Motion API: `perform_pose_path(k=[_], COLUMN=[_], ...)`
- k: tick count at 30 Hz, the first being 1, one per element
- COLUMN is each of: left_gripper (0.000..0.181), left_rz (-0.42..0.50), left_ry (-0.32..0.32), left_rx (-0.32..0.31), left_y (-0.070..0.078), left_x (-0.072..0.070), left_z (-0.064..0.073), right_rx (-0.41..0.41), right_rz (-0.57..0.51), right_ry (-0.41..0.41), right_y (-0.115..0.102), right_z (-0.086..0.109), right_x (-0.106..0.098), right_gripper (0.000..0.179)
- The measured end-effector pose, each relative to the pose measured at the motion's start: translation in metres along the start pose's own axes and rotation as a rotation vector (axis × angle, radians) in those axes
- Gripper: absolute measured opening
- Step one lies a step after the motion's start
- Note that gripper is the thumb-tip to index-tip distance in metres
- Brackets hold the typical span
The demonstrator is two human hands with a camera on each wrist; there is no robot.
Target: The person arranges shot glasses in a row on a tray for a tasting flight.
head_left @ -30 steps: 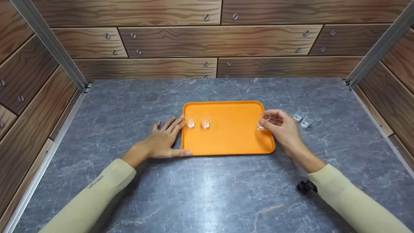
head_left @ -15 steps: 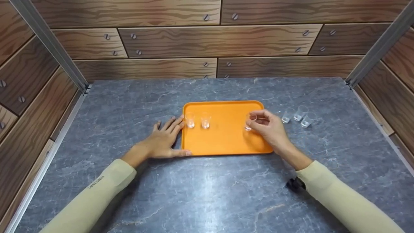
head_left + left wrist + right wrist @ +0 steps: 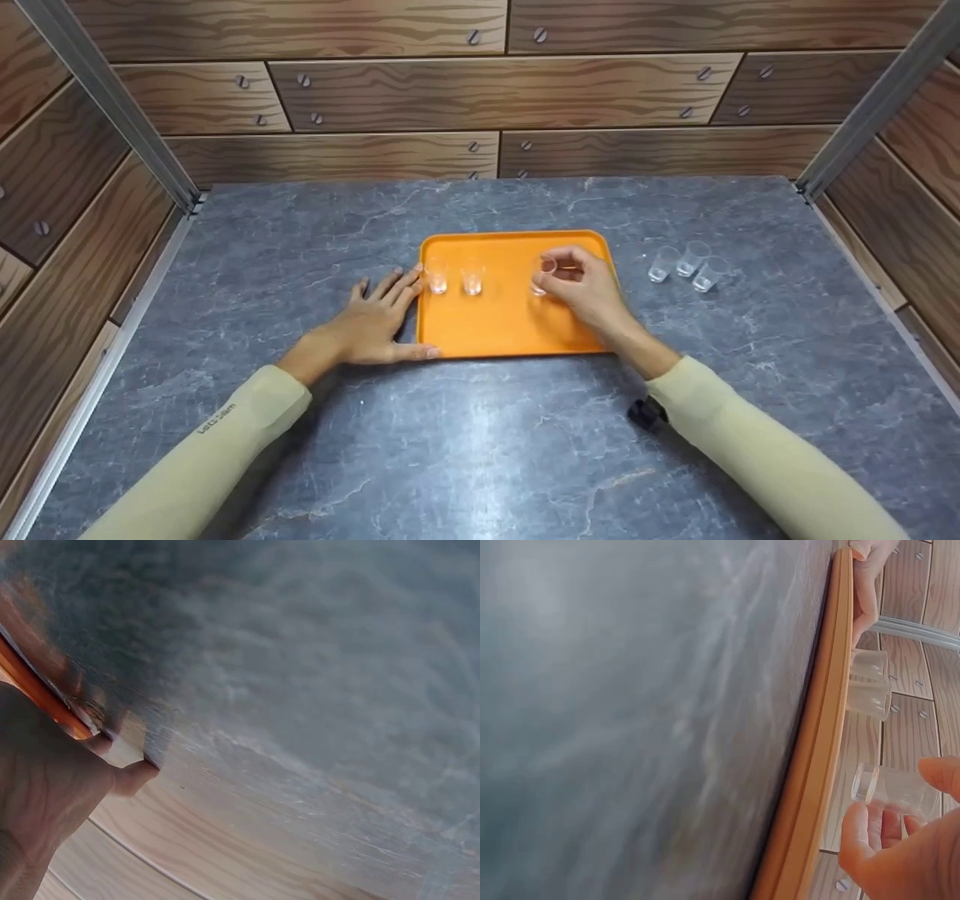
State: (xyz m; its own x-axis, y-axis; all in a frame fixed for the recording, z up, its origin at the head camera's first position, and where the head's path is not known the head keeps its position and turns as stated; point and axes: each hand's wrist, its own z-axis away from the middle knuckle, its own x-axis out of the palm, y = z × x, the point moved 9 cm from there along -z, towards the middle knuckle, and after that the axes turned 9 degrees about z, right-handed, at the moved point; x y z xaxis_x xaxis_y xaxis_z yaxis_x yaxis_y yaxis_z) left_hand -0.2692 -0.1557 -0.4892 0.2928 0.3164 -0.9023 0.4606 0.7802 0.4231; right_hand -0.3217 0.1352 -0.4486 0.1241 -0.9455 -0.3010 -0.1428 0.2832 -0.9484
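My right hand (image 3: pixel 589 291) pinches a small clear shot glass (image 3: pixel 539 285) between thumb and fingers over the middle of an orange tray (image 3: pixel 502 330). In the right wrist view this glass (image 3: pixel 900 789) shows its thick base, a little apart from the tray rim (image 3: pixel 816 742). Two more shot glasses, one at the far left (image 3: pixel 437 282) and one beside it (image 3: pixel 472 282), stand upright on the tray. With fingers spread, my left hand (image 3: pixel 371 326) lies flat at the tray's left edge, its thumb at the near left corner.
Right of the tray, three clear shot glasses stand close together on the grey marbled table: a left one (image 3: pixel 662 266), a back one (image 3: pixel 691 261) and a right one (image 3: pixel 709 276). Wood-patterned walls (image 3: pixel 390 94) enclose the table at the back and sides.
My right hand has carried its shot glass leftward, from the tray's right edge to its middle. The left hand stays at the tray's left edge.
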Motion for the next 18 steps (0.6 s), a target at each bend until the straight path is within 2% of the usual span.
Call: perform_pose_path(k=[7,18], left_gripper=[0.119,0.120], left_rz=[-0.009,-0.017], left_ry=[-0.004,-0.005], left_rx=[-0.006,-0.002], left_y=[-0.003,-0.002], left_x=[0.000,-0.001], left_z=[0.001,0.000], right_rx=[0.025,0.040], right_rz=[0.000,0.128], right_ry=[-0.032,-0.127], right_y=[-0.003,-0.003], right_z=[-0.006,-0.016], right_x=[0.020,0.033], right_gripper=[0.037,0.037])
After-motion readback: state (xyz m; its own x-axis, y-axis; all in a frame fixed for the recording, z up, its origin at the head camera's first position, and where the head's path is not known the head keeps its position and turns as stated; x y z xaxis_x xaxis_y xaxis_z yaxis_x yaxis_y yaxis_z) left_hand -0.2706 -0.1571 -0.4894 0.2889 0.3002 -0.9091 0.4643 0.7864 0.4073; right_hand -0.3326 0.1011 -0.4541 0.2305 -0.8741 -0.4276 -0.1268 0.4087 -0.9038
